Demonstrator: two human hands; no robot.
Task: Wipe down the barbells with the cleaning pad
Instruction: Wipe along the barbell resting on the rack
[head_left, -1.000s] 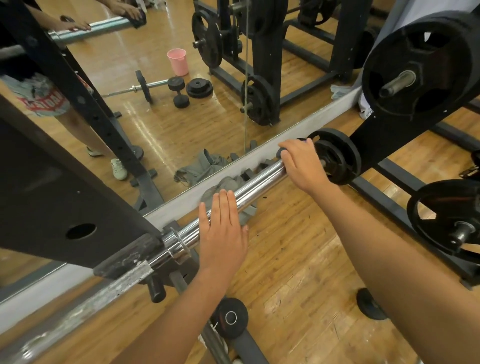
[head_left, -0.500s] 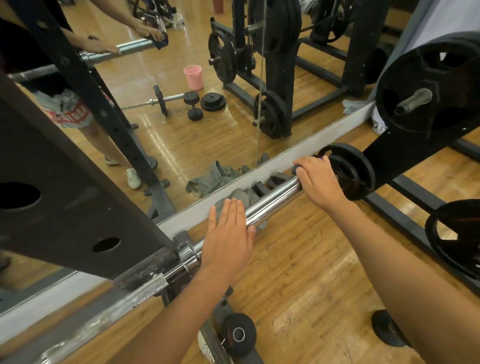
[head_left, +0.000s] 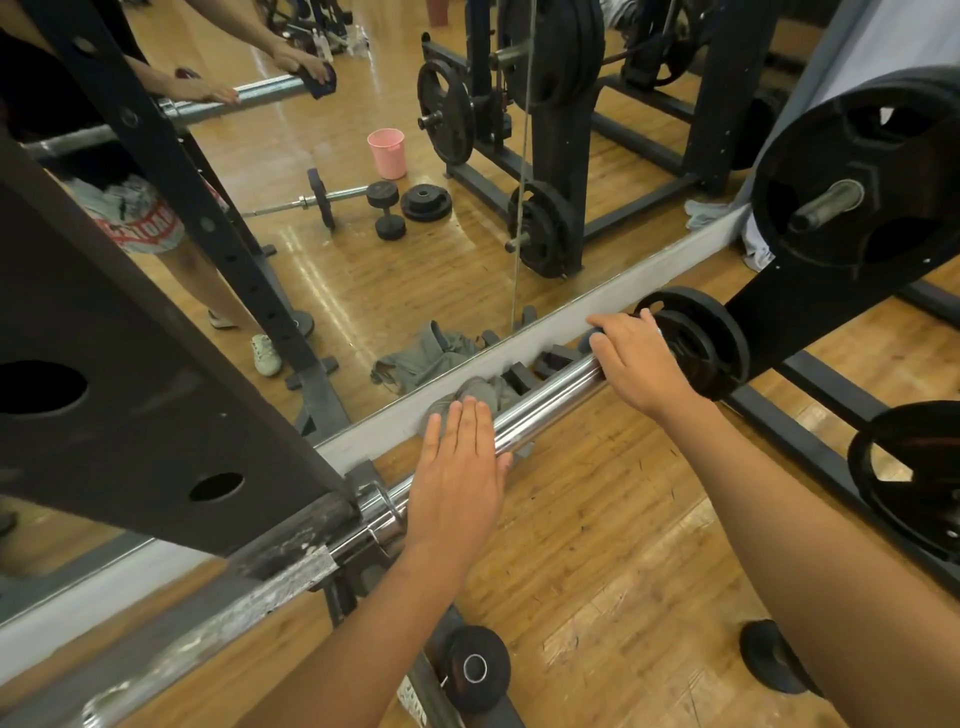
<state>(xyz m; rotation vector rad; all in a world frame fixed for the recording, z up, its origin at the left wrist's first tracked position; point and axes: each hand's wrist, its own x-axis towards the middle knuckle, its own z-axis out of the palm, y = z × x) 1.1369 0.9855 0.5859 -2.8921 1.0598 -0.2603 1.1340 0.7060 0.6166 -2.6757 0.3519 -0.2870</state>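
A chrome barbell (head_left: 550, 397) lies in the rack, slanting from lower left to upper right. My left hand (head_left: 457, 467) rests flat on its thick sleeve with straight fingers. My right hand (head_left: 634, 364) is curled over the bar's end, gripping a dark cleaning pad (head_left: 596, 340) that peeks out beyond my fingertips. Just right of that hand sits a small black plate (head_left: 696, 343). The mirror shows the same grip with the dark pad wrapped on the bar.
A black rack upright (head_left: 130, 389) crosses the left. Large plates hang at upper right (head_left: 857, 182) and right (head_left: 909, 478). A grey cloth (head_left: 478, 395) lies on the floor by the mirror base (head_left: 649, 280). A small black disc (head_left: 478, 667) is below the bar.
The view has tilted, so the bar and hands sit lower in frame. Both hands keep their places on the bar, the left flat, the right on the pad near the small plate.
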